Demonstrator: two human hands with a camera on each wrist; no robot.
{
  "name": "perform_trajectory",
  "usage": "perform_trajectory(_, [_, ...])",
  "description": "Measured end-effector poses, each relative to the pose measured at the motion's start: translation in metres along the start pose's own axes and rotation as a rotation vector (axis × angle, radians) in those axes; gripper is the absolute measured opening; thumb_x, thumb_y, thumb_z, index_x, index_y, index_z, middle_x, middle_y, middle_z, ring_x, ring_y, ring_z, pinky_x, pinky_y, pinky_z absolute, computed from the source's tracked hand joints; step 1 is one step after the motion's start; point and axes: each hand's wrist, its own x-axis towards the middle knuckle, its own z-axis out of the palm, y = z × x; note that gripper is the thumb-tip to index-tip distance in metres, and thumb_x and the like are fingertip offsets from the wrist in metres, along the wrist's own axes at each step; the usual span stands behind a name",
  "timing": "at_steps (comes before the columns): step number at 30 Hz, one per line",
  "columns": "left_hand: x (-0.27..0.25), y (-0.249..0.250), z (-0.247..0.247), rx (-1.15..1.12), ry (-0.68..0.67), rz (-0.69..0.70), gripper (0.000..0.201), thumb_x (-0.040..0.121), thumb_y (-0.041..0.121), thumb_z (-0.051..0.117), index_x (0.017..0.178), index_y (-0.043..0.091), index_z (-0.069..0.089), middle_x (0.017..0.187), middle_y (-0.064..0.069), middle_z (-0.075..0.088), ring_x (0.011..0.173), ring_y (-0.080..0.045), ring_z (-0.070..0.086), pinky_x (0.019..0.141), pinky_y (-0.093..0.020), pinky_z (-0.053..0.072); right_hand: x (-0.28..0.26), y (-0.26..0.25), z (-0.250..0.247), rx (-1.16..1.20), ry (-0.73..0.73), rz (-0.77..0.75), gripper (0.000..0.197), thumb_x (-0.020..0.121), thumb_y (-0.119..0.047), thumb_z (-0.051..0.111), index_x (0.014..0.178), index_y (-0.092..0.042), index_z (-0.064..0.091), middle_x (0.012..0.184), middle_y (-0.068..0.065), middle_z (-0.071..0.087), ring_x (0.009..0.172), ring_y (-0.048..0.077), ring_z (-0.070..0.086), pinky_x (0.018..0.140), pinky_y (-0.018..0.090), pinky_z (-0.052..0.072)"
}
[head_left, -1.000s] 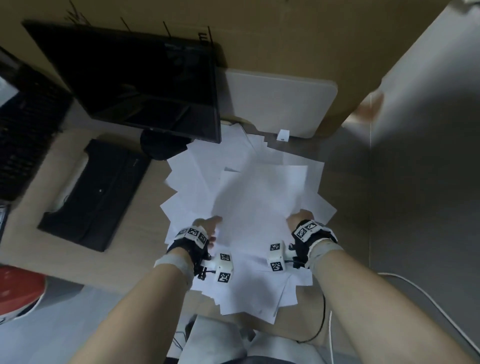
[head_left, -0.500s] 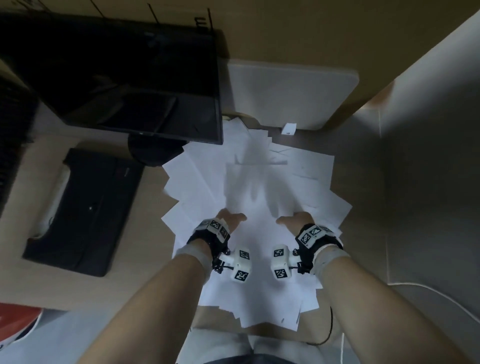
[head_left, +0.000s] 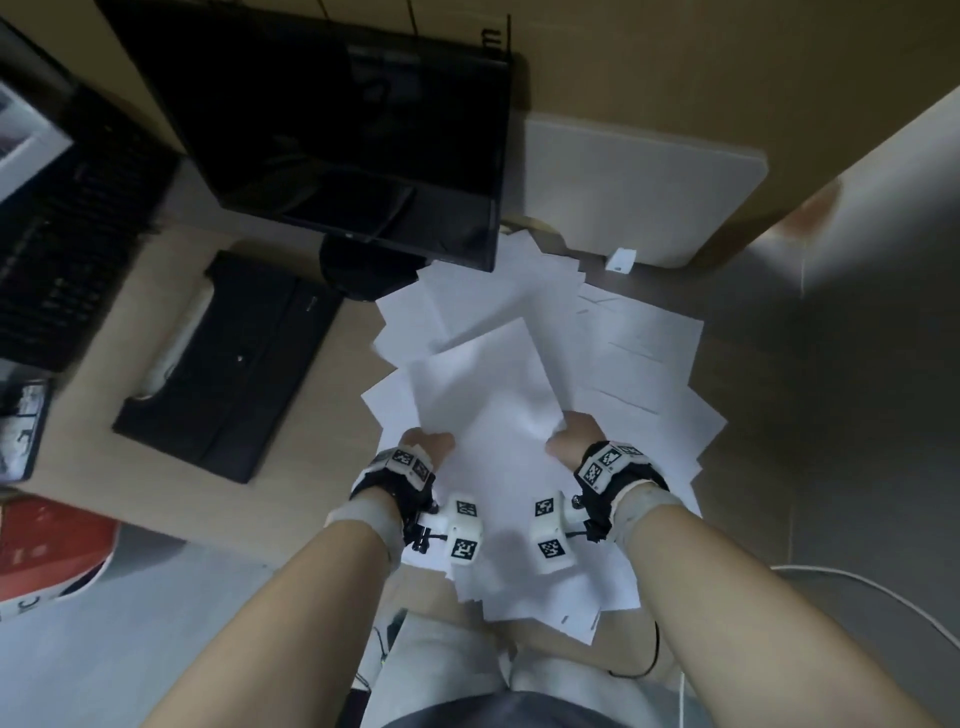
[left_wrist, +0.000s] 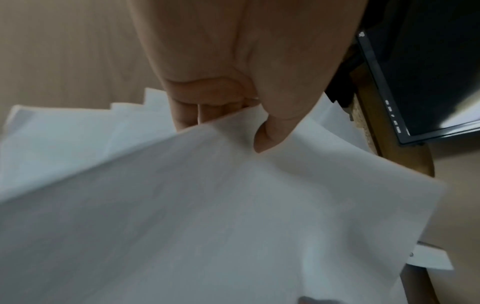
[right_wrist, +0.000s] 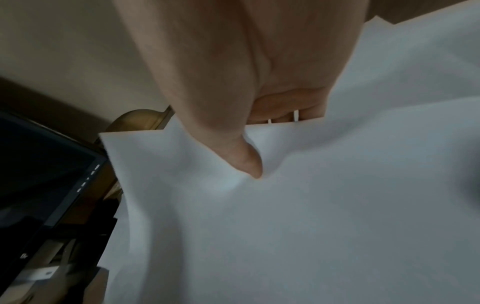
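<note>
A fanned pile of white paper sheets (head_left: 639, 364) covers the wooden desk in front of me. Both hands hold a small stack of sheets (head_left: 483, 395) lifted off the pile. My left hand (head_left: 428, 449) pinches its left edge, thumb on top and fingers underneath, as the left wrist view shows at the thumb (left_wrist: 270, 131). My right hand (head_left: 574, 439) pinches the right edge the same way, its thumb (right_wrist: 246, 162) pressing a dent into the stack of sheets (right_wrist: 311, 205). The fingers under the paper are mostly hidden.
A dark monitor (head_left: 337, 130) stands at the back left on its round base. A black flat device (head_left: 223, 364) lies left of the pile, a keyboard (head_left: 67, 234) further left. A white board (head_left: 634, 197) leans against the back wall. A grey partition (head_left: 857, 338) closes the right side.
Both hands went from resting on the pile to pinching a stack of sheets by its two sides; that stack now stands raised and tilted above the other sheets.
</note>
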Motion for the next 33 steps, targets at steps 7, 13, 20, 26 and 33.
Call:
perform_trajectory(7, [-0.041,-0.007,0.041,0.017,-0.028,0.082,0.034,0.088,0.016,0.058,0.118,0.0,0.06,0.105,-0.015,0.064,0.092,-0.027,0.059,0.082,-0.034,0.051,-0.006,0.058,-0.026,0.031,0.047,0.06,0.011,0.09,-0.005,0.049,0.079,-0.008,0.052,0.083,0.006,0.054,0.081,0.025,0.052,0.073,0.026,0.041])
perform_trajectory(13, [-0.047,0.023,0.065,0.184,0.02,0.21,0.049,0.084,0.032,0.062,0.132,0.022,0.056,0.139,-0.003,0.049,0.13,-0.027,0.047,0.104,-0.032,0.04,-0.008,0.109,-0.05,0.138,0.195,0.267,0.043,0.094,-0.003,0.046,0.136,0.006,0.045,0.138,0.022,0.051,0.122,0.037,0.052,0.102,0.037,0.043])
perform_trajectory(20, [-0.03,0.035,0.057,0.226,0.22,0.09,0.08,0.082,0.022,0.067,0.149,0.021,0.024,0.151,-0.007,0.022,0.137,-0.033,0.027,0.11,-0.047,0.027,-0.003,0.108,-0.039,0.163,0.285,0.197,0.042,0.091,0.0,0.043,0.129,-0.004,0.057,0.132,0.015,0.058,0.116,0.036,0.056,0.1,0.038,0.047])
perform_trajectory(26, [-0.004,0.038,0.025,0.141,0.241,0.093,0.062,0.078,0.018,0.062,0.137,0.023,0.043,0.141,-0.005,0.03,0.126,-0.029,0.032,0.099,-0.043,0.035,0.024,0.041,-0.042,-0.229,0.284,-0.061,0.042,0.091,-0.015,0.05,0.133,-0.021,0.056,0.139,0.008,0.049,0.124,0.033,0.041,0.1,0.04,0.042])
perform_trajectory(33, [0.03,0.039,-0.018,0.161,0.128,0.137,0.049,0.076,0.021,0.064,0.125,0.028,0.057,0.133,-0.007,0.048,0.118,-0.03,0.052,0.102,-0.042,0.044,0.038,-0.033,-0.022,-0.482,0.145,0.005,0.065,0.071,-0.031,0.08,0.124,-0.027,0.043,0.122,0.003,0.049,0.114,0.027,0.052,0.096,0.044,0.04])
